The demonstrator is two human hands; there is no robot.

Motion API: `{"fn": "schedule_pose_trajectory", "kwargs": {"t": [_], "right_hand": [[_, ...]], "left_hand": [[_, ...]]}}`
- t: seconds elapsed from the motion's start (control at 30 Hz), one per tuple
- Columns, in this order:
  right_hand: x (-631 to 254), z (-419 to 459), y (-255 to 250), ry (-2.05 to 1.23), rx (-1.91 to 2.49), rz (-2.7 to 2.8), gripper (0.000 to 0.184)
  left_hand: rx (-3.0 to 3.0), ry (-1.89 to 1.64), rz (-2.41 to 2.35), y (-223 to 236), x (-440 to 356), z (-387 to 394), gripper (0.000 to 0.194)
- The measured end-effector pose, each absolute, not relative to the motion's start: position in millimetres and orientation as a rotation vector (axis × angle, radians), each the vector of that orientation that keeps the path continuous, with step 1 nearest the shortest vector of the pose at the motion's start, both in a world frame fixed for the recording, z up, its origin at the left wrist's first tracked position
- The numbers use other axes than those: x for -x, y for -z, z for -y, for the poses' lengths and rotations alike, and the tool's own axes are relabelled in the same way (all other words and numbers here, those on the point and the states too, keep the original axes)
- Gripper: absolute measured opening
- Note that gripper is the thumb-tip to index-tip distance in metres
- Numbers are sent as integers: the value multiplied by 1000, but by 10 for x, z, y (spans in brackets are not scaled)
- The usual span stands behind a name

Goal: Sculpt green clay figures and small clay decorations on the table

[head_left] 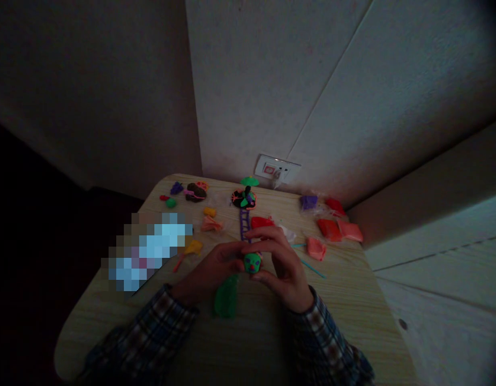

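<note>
Between both hands is a small green clay head (252, 262) with purple eyes and a red nose, held above the table. My left hand (222, 264) has its fingers closed at the head's left side. From the right, my right hand (280, 262) pinches it, fingers over the top and thumb below. Under the left wrist lies a green clay packet (226, 298). Just beyond the fingers, a purple clay ladder (245, 221) runs to a dark clay piece (243, 198) with green parts and a green umbrella (249, 181).
Orange and red clay packets (329, 229) and a purple packet (309, 202) lie at the right. A pink clay packet (316, 249) and a blue stick (313, 268) are nearer. A blurred bright screen (151, 252) rests at left. Behind the table (344, 327) is a wall socket (278, 169).
</note>
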State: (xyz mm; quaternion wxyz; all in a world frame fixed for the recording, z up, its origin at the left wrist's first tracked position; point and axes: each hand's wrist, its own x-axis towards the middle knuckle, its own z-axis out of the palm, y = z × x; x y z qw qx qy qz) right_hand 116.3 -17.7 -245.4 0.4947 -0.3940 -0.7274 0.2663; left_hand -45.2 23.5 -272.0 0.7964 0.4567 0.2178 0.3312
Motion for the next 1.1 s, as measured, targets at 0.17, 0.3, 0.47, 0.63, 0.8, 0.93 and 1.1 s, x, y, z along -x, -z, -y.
{"fn": "schedule_pose_trajectory", "kwargs": {"t": [0.17,0.3,0.47,0.63,0.8,0.93,1.1], "right_hand": [[-1161,175,2454,-711,920,1740,28],[-1157,164,2447,-725,910,1727,25],[-1143,138,2459,-715,891,1714,24],[-1120,128,2520,-675,927,1679,20],[-1117,111,2560,-753,916,1668,26],[-1142,91,2571,-809,884,1690,27],[-1175,68,2606,-827,888,1677,34]], "left_hand": [[-993,-718,-469,2738,453,-244,39],[-1003,-715,-497,2747,459,-250,30],[-1022,-725,-554,2780,466,-257,33],[-1001,-774,-566,2788,457,-266,40],[-1023,-773,-560,2777,458,-271,33],[-1053,-762,-604,2785,466,-280,31],[-1075,-786,-599,2788,465,-300,37]]}}
